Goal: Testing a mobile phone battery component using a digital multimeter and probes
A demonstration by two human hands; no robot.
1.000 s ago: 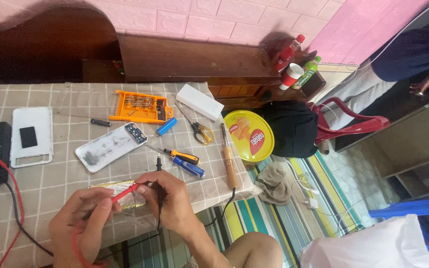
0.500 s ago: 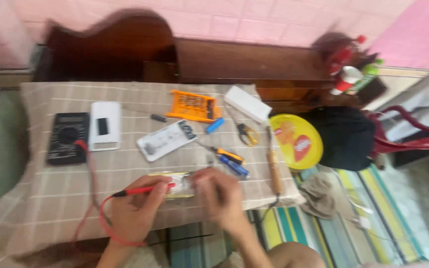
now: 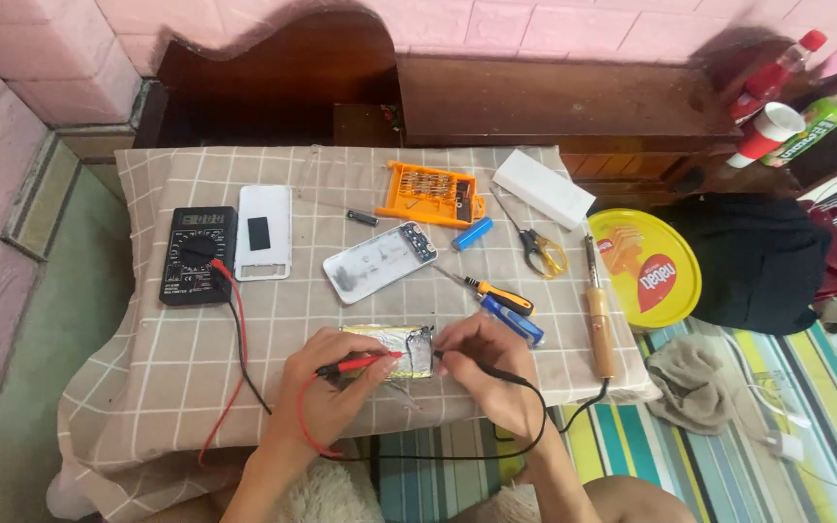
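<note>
My left hand (image 3: 326, 392) grips a red test probe (image 3: 365, 364) whose tip rests on a silver foil-wrapped battery pack (image 3: 391, 345) lying on the checked tablecloth (image 3: 176, 358). My right hand (image 3: 484, 363) holds a black test probe (image 3: 477, 368) against the pack's right end. Red and black leads run left to a black multimeter (image 3: 198, 256).
On the cloth lie a white device cover (image 3: 264, 232), an opened white casing (image 3: 380, 261), an orange bit set (image 3: 430, 194), a blue cell (image 3: 473, 233), scissors (image 3: 540, 250), screwdrivers (image 3: 498, 295), a soldering iron (image 3: 599, 324) and a white box (image 3: 542, 188). A yellow tin lid (image 3: 643, 265) and black bag (image 3: 758, 260) sit right.
The view has swung left and steadied, showing the whole table and multimeter. Both hands stay on the probes at the foil pack.
</note>
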